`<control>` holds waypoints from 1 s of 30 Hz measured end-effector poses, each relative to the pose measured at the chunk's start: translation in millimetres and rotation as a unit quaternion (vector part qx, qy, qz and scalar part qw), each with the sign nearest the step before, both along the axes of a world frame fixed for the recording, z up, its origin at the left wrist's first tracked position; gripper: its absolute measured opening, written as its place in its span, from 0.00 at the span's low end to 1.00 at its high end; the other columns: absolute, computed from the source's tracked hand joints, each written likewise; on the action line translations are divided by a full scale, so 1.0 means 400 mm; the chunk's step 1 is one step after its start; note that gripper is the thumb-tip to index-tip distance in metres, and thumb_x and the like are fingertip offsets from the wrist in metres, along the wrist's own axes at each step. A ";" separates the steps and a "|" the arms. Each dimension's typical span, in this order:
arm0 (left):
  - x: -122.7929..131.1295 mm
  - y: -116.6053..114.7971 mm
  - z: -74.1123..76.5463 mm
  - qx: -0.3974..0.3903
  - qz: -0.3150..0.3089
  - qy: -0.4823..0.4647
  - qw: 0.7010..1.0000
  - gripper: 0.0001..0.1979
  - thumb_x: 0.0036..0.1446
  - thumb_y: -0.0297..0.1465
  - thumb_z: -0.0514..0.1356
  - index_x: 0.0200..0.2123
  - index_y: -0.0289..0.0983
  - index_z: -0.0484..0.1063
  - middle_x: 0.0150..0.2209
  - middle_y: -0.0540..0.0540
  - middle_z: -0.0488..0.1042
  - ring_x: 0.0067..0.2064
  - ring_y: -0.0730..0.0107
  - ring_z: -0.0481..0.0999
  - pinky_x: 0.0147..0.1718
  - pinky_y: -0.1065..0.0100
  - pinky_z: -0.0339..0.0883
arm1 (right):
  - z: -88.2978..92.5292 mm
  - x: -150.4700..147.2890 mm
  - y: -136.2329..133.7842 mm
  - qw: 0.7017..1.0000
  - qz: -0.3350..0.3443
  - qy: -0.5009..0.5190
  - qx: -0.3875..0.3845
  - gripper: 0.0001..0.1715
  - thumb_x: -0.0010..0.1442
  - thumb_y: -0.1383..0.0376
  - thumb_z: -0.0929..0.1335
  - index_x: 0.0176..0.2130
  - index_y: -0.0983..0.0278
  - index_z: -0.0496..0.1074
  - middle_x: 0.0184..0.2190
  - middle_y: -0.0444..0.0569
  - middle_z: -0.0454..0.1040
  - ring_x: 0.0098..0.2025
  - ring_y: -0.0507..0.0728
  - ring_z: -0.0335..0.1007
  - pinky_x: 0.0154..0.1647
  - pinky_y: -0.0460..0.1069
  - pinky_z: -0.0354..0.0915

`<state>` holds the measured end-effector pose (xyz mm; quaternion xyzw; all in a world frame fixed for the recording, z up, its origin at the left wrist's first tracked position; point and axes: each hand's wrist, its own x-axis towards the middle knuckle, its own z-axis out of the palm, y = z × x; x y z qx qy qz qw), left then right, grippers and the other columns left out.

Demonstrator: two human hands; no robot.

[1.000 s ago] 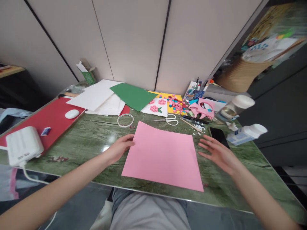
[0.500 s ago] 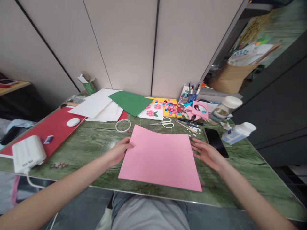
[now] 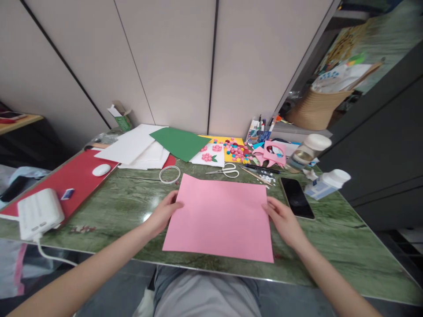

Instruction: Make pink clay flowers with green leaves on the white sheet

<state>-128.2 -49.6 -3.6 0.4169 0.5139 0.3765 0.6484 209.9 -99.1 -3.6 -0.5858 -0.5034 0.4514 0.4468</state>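
Note:
A sheet of pink paper [image 3: 220,218] spans the space between my hands over the near middle of the table. My left hand [image 3: 167,210] pinches its left edge, thumb on top and fingers underneath. At the right edge, my right hand [image 3: 282,218] grips it the same way, with the thumb on the upper face. Just beyond the sheet lie white-handled scissors [image 3: 228,171] and a roll of tape [image 3: 169,175]. Behind them is a white card [image 3: 211,160] with pink flower clusters and a green leaf.
Green paper [image 3: 180,143] and white sheets [image 3: 128,145] lie at the back. Small colored balls [image 3: 238,152] sit on yellow paper. Rightward are a phone [image 3: 296,198], a white bottle [image 3: 327,184] and a clear jar [image 3: 309,152]. A power bank [image 3: 39,213] rests on red paper [image 3: 76,176] at left.
My right hand, open beside the sheet before, has closed on its right edge. The pink paper's right side has shifted slightly. My left hand keeps its hold.

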 end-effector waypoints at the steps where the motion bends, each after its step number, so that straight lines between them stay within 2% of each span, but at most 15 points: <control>1: -0.001 -0.001 -0.008 0.015 0.010 0.002 1.000 0.16 0.42 0.28 0.59 0.39 0.37 0.65 0.37 0.49 0.71 0.36 0.69 0.70 0.33 0.70 0.61 | 0.000 -0.003 -0.015 0.999 -0.022 -0.030 0.030 0.15 0.53 0.59 0.66 0.42 0.59 0.70 0.36 0.45 0.74 0.35 0.54 0.68 0.33 0.47 0.62; 4: 0.001 -0.001 -0.029 0.075 0.037 -0.016 0.996 0.16 0.42 0.29 0.61 0.38 0.37 0.64 0.37 0.49 0.70 0.39 0.68 0.69 0.38 0.69 0.61 | -0.008 -0.003 -0.055 0.988 -0.114 -0.059 0.086 0.14 0.53 0.57 0.65 0.40 0.58 0.70 0.33 0.46 0.73 0.34 0.56 0.67 0.32 0.48 0.62; 7: 0.014 -0.001 -0.029 0.124 0.064 -0.038 0.990 0.16 0.43 0.31 0.62 0.37 0.38 0.64 0.37 0.50 0.70 0.41 0.69 0.68 0.40 0.70 0.60 | -0.021 -0.003 -0.074 0.976 -0.185 -0.021 0.111 0.13 0.51 0.56 0.66 0.37 0.57 0.70 0.30 0.46 0.72 0.31 0.56 0.66 0.30 0.49 0.63; 11: 0.037 -0.008 0.000 0.186 0.077 -0.053 0.978 0.12 0.49 0.35 0.59 0.36 0.39 0.61 0.35 0.49 0.69 0.37 0.71 0.68 0.39 0.70 0.61 | -0.017 -0.010 -0.072 0.966 -0.212 0.053 0.136 0.13 0.50 0.57 0.67 0.37 0.57 0.70 0.31 0.47 0.72 0.31 0.55 0.67 0.31 0.49 0.63; 16: 0.055 -0.018 0.018 0.285 0.163 -0.024 0.944 0.12 0.50 0.35 0.59 0.37 0.42 0.60 0.31 0.51 0.65 0.35 0.74 0.66 0.38 0.73 0.60 | 0.011 -0.007 -0.071 0.933 -0.261 0.117 0.218 0.07 0.51 0.61 0.68 0.34 0.57 0.69 0.25 0.41 0.66 0.26 0.49 0.61 0.33 0.46 0.60; 19: 0.065 -0.025 0.012 0.288 0.188 -0.018 0.939 0.18 0.50 0.36 0.58 0.43 0.44 0.56 0.33 0.51 0.66 0.35 0.74 0.67 0.38 0.73 0.60 | 0.015 -0.003 -0.074 0.925 -0.262 0.136 0.238 0.05 0.50 0.62 0.68 0.32 0.57 0.68 0.25 0.41 0.64 0.26 0.49 0.60 0.34 0.46 0.60; 24: 0.080 -0.042 -0.009 0.244 0.173 -0.023 0.954 0.39 0.45 0.39 0.62 0.55 0.49 0.43 0.47 0.47 0.67 0.46 0.67 0.68 0.44 0.69 0.60 | -0.021 -0.002 -0.078 0.947 -0.229 0.104 0.198 0.13 0.50 0.58 0.67 0.38 0.57 0.67 0.32 0.45 0.67 0.33 0.53 0.63 0.37 0.49 0.61; 26: 0.078 -0.047 -0.024 0.229 0.158 -0.013 0.960 0.37 0.43 0.39 0.63 0.54 0.47 0.48 0.48 0.46 0.66 0.49 0.66 0.67 0.46 0.69 0.60 | -0.044 -0.003 -0.079 0.954 -0.221 0.079 0.187 0.15 0.50 0.57 0.67 0.40 0.56 0.67 0.35 0.47 0.68 0.35 0.54 0.64 0.39 0.49 0.61; 30: 0.066 -0.049 -0.053 0.222 0.143 0.008 0.964 0.25 0.45 0.38 0.62 0.47 0.40 0.60 0.48 0.45 0.68 0.49 0.65 0.67 0.47 0.69 0.59 | -0.083 -0.002 -0.076 0.952 -0.240 0.018 0.191 0.16 0.51 0.55 0.66 0.40 0.55 0.67 0.35 0.47 0.69 0.36 0.55 0.65 0.38 0.49 0.61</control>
